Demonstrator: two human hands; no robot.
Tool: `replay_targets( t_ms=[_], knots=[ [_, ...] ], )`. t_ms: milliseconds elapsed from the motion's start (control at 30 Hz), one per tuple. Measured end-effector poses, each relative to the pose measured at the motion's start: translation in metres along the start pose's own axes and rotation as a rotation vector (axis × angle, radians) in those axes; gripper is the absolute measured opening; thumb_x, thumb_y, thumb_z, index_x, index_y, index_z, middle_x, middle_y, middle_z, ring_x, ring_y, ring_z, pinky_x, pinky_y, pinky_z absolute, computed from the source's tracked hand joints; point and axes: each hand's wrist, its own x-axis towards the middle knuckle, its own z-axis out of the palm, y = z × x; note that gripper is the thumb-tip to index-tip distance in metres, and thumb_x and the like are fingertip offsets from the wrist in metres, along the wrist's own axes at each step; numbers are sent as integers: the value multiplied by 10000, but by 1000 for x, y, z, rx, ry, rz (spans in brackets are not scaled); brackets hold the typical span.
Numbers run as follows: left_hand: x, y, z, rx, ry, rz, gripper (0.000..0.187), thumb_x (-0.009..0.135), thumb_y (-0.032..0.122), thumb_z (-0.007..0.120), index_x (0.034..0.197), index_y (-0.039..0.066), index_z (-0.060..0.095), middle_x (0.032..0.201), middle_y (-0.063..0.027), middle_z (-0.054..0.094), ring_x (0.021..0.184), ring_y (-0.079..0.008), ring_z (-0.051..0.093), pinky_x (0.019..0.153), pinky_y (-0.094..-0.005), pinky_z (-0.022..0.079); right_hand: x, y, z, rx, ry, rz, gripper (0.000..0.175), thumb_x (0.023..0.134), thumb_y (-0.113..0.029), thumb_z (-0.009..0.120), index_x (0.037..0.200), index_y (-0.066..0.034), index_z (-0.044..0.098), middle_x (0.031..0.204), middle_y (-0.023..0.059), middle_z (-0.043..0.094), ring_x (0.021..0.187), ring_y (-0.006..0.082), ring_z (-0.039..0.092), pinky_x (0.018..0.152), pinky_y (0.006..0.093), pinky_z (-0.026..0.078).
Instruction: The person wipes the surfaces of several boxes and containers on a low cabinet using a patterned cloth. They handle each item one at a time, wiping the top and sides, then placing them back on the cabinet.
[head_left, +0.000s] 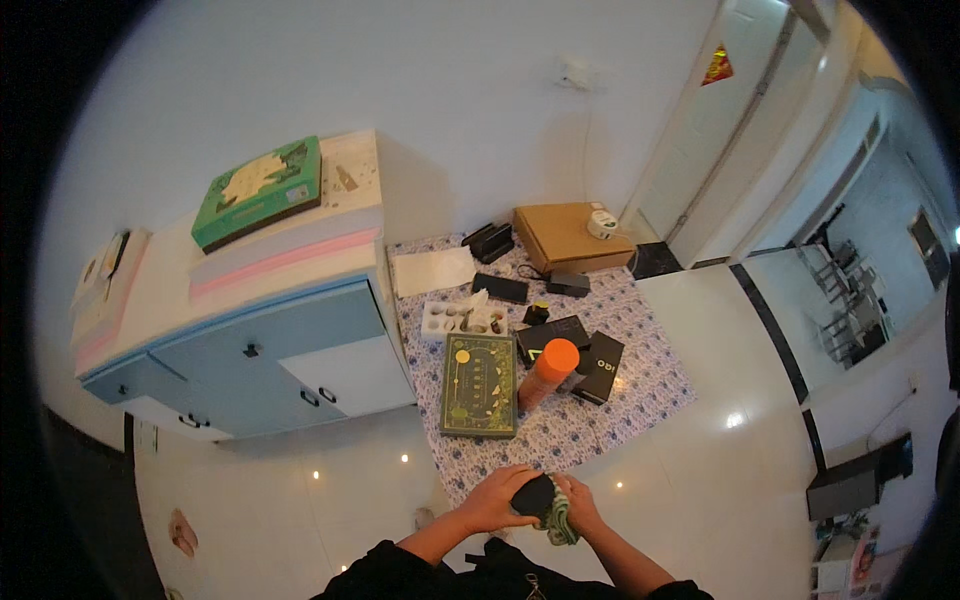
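Close to my body, just past the near edge of the flowered tablecloth (559, 450), both my hands are around one object. My left hand (491, 501) grips a black, round-ended object (533, 496) from the side, fingers over its top and thumb below. My right hand (582, 505) presses a green-and-white patterned cloth (559, 523) against its other side. The rest of the object is hidden by the cloth and fingers. Beyond my hands lie a dark green box with gold decoration (478, 390) and an upright bottle with an orange cap (555, 364).
Black product boxes (602, 369) lie beside the bottle. Farther back are a white compartment tray (442, 321), a black phone-like slab (500, 288), a black adapter (568, 284), a white sheet (433, 271) and a cardboard box (551, 229). A blue-and-white cabinet (300, 330) stands left.
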Motion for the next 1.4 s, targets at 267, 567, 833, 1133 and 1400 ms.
replay_targets(
  t_ms=[267, 567, 833, 1133, 1400],
  knots=[
    [-6, -104, 77, 116, 356, -544, 883, 637, 179, 801, 1359, 112, 296, 1294, -181, 380, 1190, -376, 367, 955, -457, 374, 57, 33, 15, -181, -365, 331, 633, 846, -552, 461, 1121, 13, 542, 1047, 275, 576, 998, 407, 542, 845, 460, 422],
    [-9, -155, 101, 145, 318, -656, 878, 687, 82, 758, 1387, 135, 231, 1388, -156, 262, 1235, -375, 316, 990, -483, 377, 74, 73, 33, 124, -588, 534, 716, 847, -578, 464, 1202, 43, 501, 1187, 229, 530, 1063, 345, 525, 910, 420, 387],
    [-49, -113, 42, 62, 215, -680, 872, 755, 122, 694, 1421, 177, 133, 1410, -220, 199, 1237, -421, 317, 955, -494, 367, 85, 4, 68, 176, -709, 478, 612, 873, -512, 487, 1158, 26, 541, 1105, 179, 564, 1008, 278, 543, 881, 400, 404],
    [-213, -87, -92, -60, 308, -820, 756, 803, 261, 653, 1389, 107, 201, 1361, -194, 355, 1203, -370, 397, 952, -464, 380, 66, -120, 162, -35, -956, 260, 540, 886, -452, 501, 1186, -3, 530, 1187, 139, 528, 1120, 255, 470, 965, 382, 336],
    [-361, -34, -181, 180, 475, -896, 557, 844, 310, 579, 1307, 83, 365, 1232, -180, 478, 1103, -355, 479, 883, -433, 423, 14, -267, 287, 291, -1095, 279, 475, 916, -416, 475, 1132, 0, 550, 998, 89, 586, 927, 184, 539, 834, 328, 415]
  ],
)
